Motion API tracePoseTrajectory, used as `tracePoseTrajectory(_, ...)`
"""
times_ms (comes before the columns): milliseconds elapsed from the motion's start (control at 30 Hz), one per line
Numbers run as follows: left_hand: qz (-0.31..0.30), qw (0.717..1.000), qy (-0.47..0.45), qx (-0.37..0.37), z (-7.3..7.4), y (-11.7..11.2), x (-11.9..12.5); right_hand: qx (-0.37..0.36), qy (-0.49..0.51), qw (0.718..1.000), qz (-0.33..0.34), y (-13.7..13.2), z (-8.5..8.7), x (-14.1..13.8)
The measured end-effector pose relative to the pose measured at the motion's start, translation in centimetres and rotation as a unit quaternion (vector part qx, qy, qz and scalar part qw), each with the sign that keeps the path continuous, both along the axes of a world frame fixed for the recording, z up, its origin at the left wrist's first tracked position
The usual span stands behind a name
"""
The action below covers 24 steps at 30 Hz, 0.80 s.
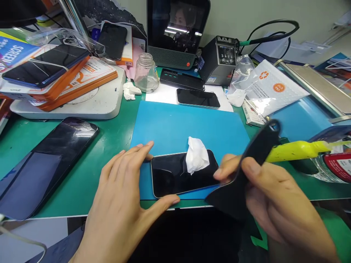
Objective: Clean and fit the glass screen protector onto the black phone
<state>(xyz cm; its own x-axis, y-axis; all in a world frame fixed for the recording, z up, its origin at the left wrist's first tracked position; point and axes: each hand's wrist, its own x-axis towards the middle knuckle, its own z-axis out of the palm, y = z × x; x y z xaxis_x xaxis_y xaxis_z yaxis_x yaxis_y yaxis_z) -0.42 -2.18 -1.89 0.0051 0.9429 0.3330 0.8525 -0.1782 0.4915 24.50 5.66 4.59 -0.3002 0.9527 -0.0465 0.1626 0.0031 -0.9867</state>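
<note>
A smartphone point(167, 179) with a dark screen lies face up near the front edge of a blue mat point(175, 124). Crumpled white tissue point(196, 157) rests on its screen. My left hand point(120, 190) is spread around the phone's left end, thumb by the lower edge, fingers near the upper left corner. Close to the phone's right end, my right hand point(276, 190) grips a black plastic scraper point(246, 171), its wide blade downward and its holed handle up. Behind that hand shows a yellow tube point(298, 151) with a tapered tip; whether the hand touches it, I cannot tell.
A large dark phone-like device point(52, 164) lies at left. Boxes with a phone point(46, 65) are stacked on a white plate point(109, 102). At the back stand a glass jar point(147, 73), a screen device point(170, 58) and a black control box point(219, 58). A padded envelope point(276, 84) lies right.
</note>
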Motion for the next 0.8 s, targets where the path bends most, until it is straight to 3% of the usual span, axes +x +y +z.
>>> tracePoseTrajectory(67,-0.002,1.0,-0.001,0.002,0.0,0.0,0.0,-0.067,0.034,0.994,0.079,0.1,0.1,-0.7)
tracePoseTrajectory(133,-0.003,1.0,-0.003,0.004,-0.1,0.0,0.0,-0.098,0.043,0.989,0.098,0.6,-0.2,-1.2)
tracePoseTrajectory(200,-0.003,1.0,-0.004,0.004,0.0,0.0,-0.1,-0.072,0.029,0.996,0.045,1.2,-0.5,-1.4)
tracePoseTrajectory(333,0.001,1.0,-0.003,-0.006,0.0,0.1,-0.1,0.064,0.022,0.987,-0.144,2.2,-1.2,-1.0)
tracePoseTrajectory(433,0.003,1.0,0.003,-0.009,0.0,0.1,0.0,0.098,-0.031,0.977,-0.189,1.8,-1.7,-0.2)
tracePoseTrajectory(533,0.003,1.0,0.01,-0.001,0.1,0.2,0.0,0.158,-0.073,0.978,-0.119,0.7,-1.7,0.7)
tracePoseTrajectory(633,0.0,1.0,0.016,0.012,0.1,0.2,0.0,0.226,-0.101,0.968,0.037,0.1,-1.0,1.7)
tracePoseTrajectory(700,-0.006,1.0,0.02,0.012,0.0,0.2,-0.1,0.223,-0.11,0.961,0.122,0.2,-0.5,2.1)
tracePoseTrajectory(800,-0.011,1.0,0.028,0.009,-0.2,0.0,-0.4,0.214,-0.124,0.956,0.156,0.5,-0.6,2.2)
